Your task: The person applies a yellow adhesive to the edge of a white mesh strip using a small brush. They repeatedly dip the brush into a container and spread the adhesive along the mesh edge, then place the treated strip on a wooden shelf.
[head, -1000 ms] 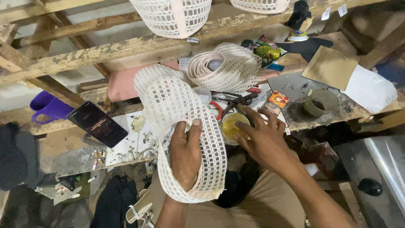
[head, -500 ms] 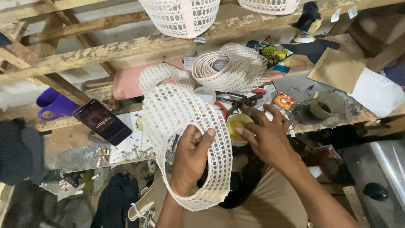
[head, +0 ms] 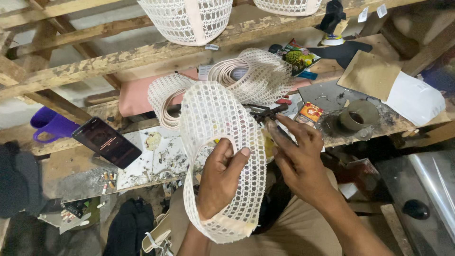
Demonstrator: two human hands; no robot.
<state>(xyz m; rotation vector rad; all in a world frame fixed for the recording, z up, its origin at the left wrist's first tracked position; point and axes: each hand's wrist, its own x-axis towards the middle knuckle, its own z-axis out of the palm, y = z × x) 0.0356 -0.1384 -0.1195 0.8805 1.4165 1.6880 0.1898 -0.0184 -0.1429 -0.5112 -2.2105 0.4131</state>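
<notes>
purple cup: a purple cup (head: 50, 127) lies at the far left of the table (head: 76, 173), its handle loop toward the near edge.
phone: a dark phone (head: 106, 142) lies tilted just right of the purple cup, its screen dimly lit, next to a stained white sheet (head: 159, 159).
hanging basket: a white mesh basket (head: 189, 19) hangs from the wooden beam (head: 95, 61) above the table.
mesh rolls: coils of white mesh band (head: 253, 76) rest on a pink pad (head: 135, 97) at the back of the table.
mesh strip: the wide white mesh strip (head: 215, 118) stands curved into an arch in front of the person, over the near edge of the table, and runs down toward the lap.
left hand: the left hand (head: 220, 178) is closed on the mesh strip, fingers wrapped through its loop and the thumb pressed on the outer face.
right hand: the right hand (head: 298, 159) is just right of the mesh strip, fingers half curled and bunched near the strip's edge; whether it pinches anything cannot be told.
small box: a small orange box (head: 310, 112) lies just beyond the right hand's fingertips.
tape roll: a brown tape roll (head: 359, 115) sits on the dirty table to the right.
cardboard and paper: a brown cardboard piece (head: 369, 76) overlaps a white paper (head: 414, 99) at the far right.
</notes>
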